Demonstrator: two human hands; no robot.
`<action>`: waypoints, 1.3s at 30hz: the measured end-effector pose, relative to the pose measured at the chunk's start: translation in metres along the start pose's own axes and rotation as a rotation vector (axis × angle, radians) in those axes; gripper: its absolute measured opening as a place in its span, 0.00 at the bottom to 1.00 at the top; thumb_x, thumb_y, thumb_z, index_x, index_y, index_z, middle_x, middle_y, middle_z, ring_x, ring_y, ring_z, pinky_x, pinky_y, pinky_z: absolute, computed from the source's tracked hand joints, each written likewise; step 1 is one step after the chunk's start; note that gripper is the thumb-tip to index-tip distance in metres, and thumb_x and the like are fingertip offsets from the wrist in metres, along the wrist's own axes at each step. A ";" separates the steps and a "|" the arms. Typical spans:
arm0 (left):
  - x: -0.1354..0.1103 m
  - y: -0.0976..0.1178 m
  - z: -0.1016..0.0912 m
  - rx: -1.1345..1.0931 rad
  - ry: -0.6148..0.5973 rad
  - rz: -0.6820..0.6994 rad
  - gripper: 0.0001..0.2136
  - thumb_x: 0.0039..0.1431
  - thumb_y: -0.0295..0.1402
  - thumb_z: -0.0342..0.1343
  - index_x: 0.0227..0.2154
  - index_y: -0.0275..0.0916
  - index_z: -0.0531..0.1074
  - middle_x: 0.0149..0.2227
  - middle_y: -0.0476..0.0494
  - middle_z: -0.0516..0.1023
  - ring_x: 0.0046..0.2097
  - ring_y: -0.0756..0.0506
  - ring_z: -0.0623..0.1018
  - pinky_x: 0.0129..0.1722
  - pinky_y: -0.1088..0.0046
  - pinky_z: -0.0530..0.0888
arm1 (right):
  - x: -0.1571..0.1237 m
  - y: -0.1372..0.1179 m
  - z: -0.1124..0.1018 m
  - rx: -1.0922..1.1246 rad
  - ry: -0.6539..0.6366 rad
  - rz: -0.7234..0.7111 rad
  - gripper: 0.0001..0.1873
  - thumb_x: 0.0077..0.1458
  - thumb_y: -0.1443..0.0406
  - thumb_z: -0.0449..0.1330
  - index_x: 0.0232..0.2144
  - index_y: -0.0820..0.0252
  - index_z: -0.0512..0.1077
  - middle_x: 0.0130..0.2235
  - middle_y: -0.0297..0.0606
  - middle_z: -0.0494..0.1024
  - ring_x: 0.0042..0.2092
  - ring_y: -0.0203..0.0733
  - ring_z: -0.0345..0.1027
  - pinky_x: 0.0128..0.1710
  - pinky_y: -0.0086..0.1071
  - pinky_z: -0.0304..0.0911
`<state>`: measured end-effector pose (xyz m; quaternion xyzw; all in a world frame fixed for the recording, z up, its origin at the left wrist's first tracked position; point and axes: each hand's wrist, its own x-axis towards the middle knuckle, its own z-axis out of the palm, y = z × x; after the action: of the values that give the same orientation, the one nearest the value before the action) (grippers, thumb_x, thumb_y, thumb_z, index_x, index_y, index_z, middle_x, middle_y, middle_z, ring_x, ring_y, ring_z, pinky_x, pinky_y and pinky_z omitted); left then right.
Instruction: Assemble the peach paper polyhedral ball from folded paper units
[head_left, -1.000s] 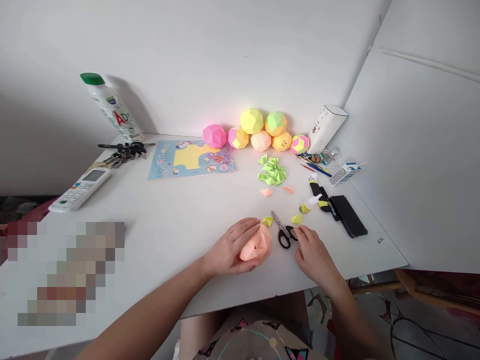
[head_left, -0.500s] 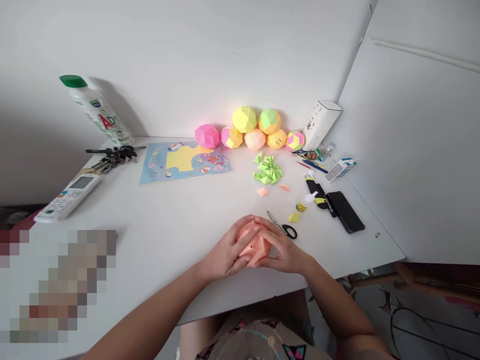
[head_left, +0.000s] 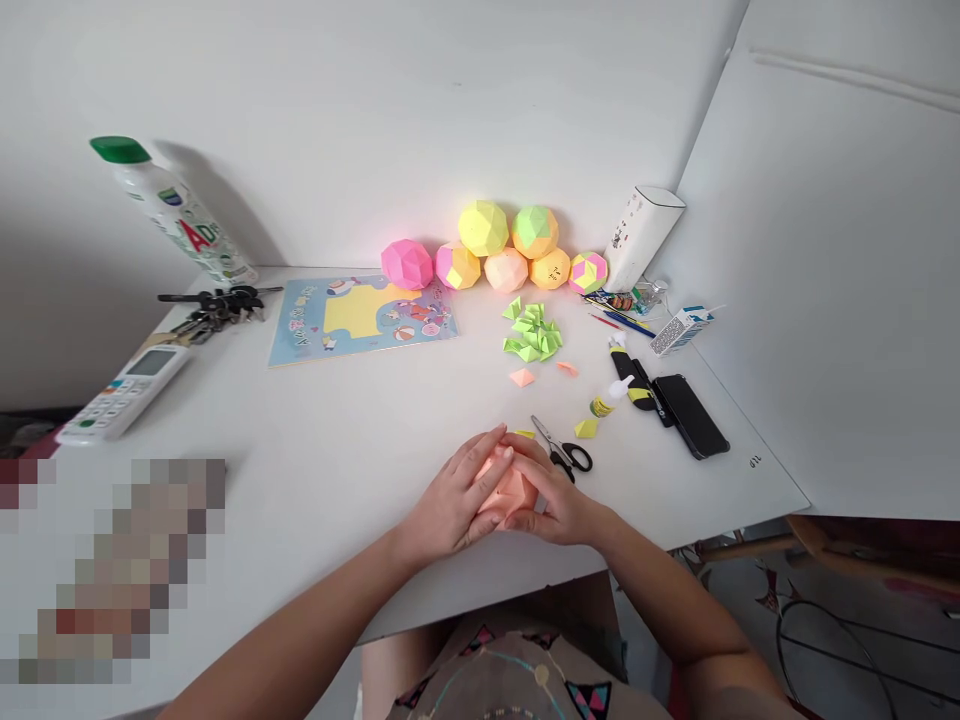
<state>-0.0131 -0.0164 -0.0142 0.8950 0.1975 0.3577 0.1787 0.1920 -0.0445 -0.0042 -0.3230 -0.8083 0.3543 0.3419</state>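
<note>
A salmon-pink folded paper ball (head_left: 511, 489) rests on the white table (head_left: 337, 450) near its front edge. My left hand (head_left: 450, 500) cups its left side with the fingers curled over the top. My right hand (head_left: 556, 498) wraps the right side, fingers pressed against the paper. Most of the ball is hidden between the two hands. Black-handled scissors (head_left: 562, 452) lie just beyond my right hand, beside small yellow paper pieces (head_left: 586, 428).
Several finished paper balls (head_left: 495, 255) line the back wall. Green folded units (head_left: 534, 335), a glue bottle (head_left: 609, 398), a phone (head_left: 690, 415), pens, a small box, a sticker sheet (head_left: 360, 320), keys (head_left: 214, 305), a remote (head_left: 120, 392) and a tall bottle (head_left: 176, 210) also sit on the table.
My right hand left the table near the scissors and closed onto the right side of the pink ball. Since then both hands have stayed on it, pressing slightly closer.
</note>
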 end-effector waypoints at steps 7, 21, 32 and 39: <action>0.002 0.009 -0.004 0.025 0.051 -0.033 0.33 0.67 0.41 0.44 0.69 0.41 0.37 0.65 0.25 0.54 0.60 0.31 0.63 0.53 0.47 0.66 | 0.004 0.008 -0.022 0.291 0.048 0.052 0.34 0.54 0.48 0.63 0.58 0.50 0.58 0.63 0.47 0.54 0.68 0.50 0.49 0.62 0.47 0.58; 0.003 0.011 -0.022 -0.056 -0.040 -0.127 0.30 0.59 0.45 0.54 0.62 0.41 0.58 0.58 0.29 0.60 0.54 0.34 0.68 0.47 0.54 0.72 | -0.001 -0.010 -0.028 0.116 0.087 0.077 0.16 0.64 0.63 0.56 0.54 0.50 0.70 0.58 0.42 0.72 0.61 0.45 0.65 0.61 0.47 0.61; -0.003 0.016 0.001 -0.078 0.013 -0.140 0.45 0.51 0.67 0.40 0.65 0.40 0.47 0.56 0.26 0.61 0.57 0.31 0.68 0.49 0.50 0.74 | -0.018 -0.031 0.025 0.067 0.318 0.323 0.40 0.53 0.45 0.62 0.61 0.57 0.60 0.63 0.51 0.63 0.64 0.57 0.57 0.64 0.52 0.55; -0.006 0.022 0.004 -0.028 0.074 -0.120 0.33 0.64 0.55 0.42 0.64 0.39 0.51 0.56 0.27 0.64 0.56 0.33 0.70 0.53 0.48 0.72 | -0.017 -0.025 0.033 0.028 0.354 0.152 0.28 0.61 0.50 0.55 0.60 0.53 0.59 0.63 0.49 0.62 0.64 0.54 0.56 0.64 0.50 0.56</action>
<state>-0.0091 -0.0392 -0.0102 0.8653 0.2521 0.3819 0.2046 0.1685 -0.0820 -0.0070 -0.4356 -0.7037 0.3279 0.4556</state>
